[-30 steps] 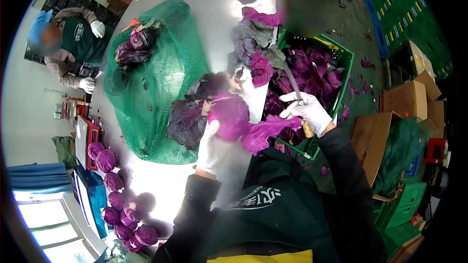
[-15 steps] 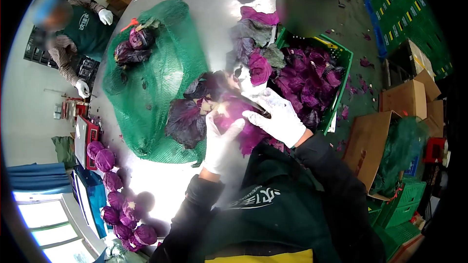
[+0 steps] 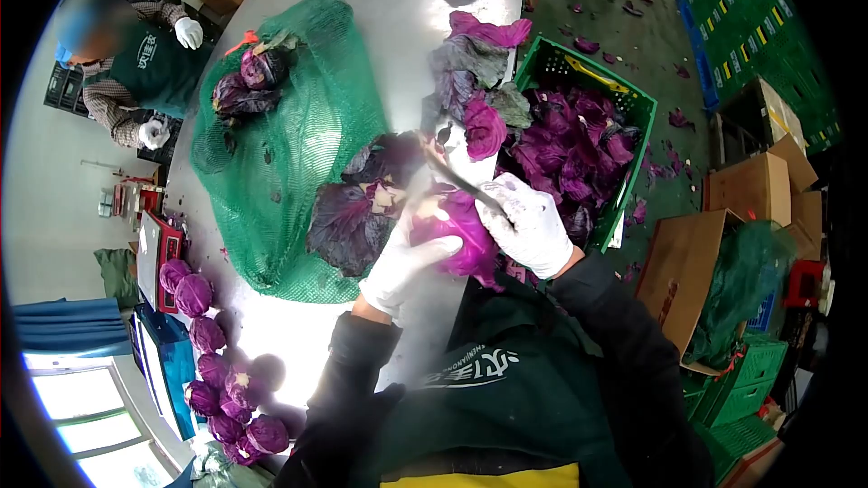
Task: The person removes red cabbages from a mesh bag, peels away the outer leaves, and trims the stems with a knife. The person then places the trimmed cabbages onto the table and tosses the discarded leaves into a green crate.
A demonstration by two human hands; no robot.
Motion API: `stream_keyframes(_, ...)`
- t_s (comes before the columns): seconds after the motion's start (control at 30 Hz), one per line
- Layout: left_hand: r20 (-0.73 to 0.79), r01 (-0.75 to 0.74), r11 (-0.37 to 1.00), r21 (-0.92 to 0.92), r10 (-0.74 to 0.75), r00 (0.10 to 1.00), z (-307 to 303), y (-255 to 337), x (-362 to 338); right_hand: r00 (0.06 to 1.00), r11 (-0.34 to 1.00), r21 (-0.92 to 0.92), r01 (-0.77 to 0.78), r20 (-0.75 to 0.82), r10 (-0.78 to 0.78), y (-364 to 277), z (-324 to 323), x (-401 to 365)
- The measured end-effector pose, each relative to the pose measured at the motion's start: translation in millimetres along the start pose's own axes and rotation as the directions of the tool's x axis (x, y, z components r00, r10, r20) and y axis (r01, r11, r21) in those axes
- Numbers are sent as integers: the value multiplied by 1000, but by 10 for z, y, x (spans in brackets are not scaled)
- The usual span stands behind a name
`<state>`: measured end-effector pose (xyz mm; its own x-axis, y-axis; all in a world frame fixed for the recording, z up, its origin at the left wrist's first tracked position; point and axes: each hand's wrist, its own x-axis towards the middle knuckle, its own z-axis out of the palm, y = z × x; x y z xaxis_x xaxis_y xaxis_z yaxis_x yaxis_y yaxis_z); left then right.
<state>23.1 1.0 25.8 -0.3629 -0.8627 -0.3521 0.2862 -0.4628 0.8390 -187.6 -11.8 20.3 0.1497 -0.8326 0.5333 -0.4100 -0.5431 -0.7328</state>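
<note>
A red cabbage head rests at the near edge of the steel table, and my gloved left hand grips it from below. My gloved right hand holds a knife whose blade lies across the top of the cabbage, pointing up and left. Loose dark outer leaves lie just left of the cabbage.
A green net sack with cabbages covers the table's left half. A green crate of purple leaf trimmings stands right of the table. Trimmed cabbages line the lower left. Another person works at the far left. Cardboard boxes stand right.
My right hand came in from beside the crate with the knife and laid the blade over the cabbage. A large leaf that hung off the cabbage is gone. The person at the crate left.
</note>
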Motion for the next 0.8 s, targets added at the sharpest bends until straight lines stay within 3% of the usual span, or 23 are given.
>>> stream_keyframes(0.13, -62, 29, 991, -130, -37, 997, 52, -57, -29, 963, 952, 144, -269, 51, 265, 15, -57, -28)
stream_keyframes(0.17, -31, 28, 971, -239, -36, 999, 95, -43, -50, 940, 923, 182, -340, 60, 335, 57, -43, -54)
stream_keyframes(0.2, 0, 31, 939, -343, -32, 999, 165, 0, -87, 868, 799, 362, -480, 65, 492, 111, -33, -67)
stream_keyframes(0.23, 32, 37, 896, -442, -25, 999, 208, 24, -99, 861, 798, 361, -483, 29, 509, 118, -13, -72)
stream_keyframes(0.3, 17, -17, 902, -432, 27, 999, 190, -58, -90, 856, 776, 442, -450, -32, 515, 112, 37, -75)
stream_keyframes(0.33, -15, -54, 909, -413, 52, 999, 202, -71, -93, 728, 546, 599, -586, 93, 679, 47, -13, 1)
stream_keyframes(0.37, -44, -91, 915, -393, 80, 996, 206, -81, -88, 672, 484, 592, -644, 136, 728, -71, -118, 103)
stream_keyframes(0.5, 3, -268, 954, -131, 271, 963, 238, 16, -67, 601, 419, 587, -693, 148, 786, -18, -219, 32)
stream_keyframes(0.57, 4, -307, 948, -82, 308, 951, 267, 31, -51, 716, 505, 632, -588, 116, 688, 6, -93, -87)
stream_keyframes(0.6, 8, -328, 944, -32, 328, 945, 272, 35, -41, 912, 889, 263, -375, -68, 405, -9, -74, -123)
stream_keyframes(0.63, 13, -350, 937, 18, 350, 937, 277, 45, -30, 898, 866, 244, -436, 52, 437, -186, -187, -63)
stream_keyframes(0.67, 31, -363, 924, 119, 362, 932, 276, 71, -27, 946, 912, 266, -312, -4, 324, -232, -165, -15)
stream_keyframes(0.73, 45, -347, 910, 225, 347, 937, 292, 92, -67, 947, 885, 353, -303, 8, 321, -342, -129, 34)
stream_keyframes(0.77, 49, -338, 911, 238, 336, 941, 306, 91, -83, 1000, 993, -114, 7, -13, -8, -227, -113, 58)
stream_keyframes(0.8, 61, -349, 909, 226, 345, 937, 324, 91, -86, 998, 989, -140, 55, -25, -59, -172, -102, 71)
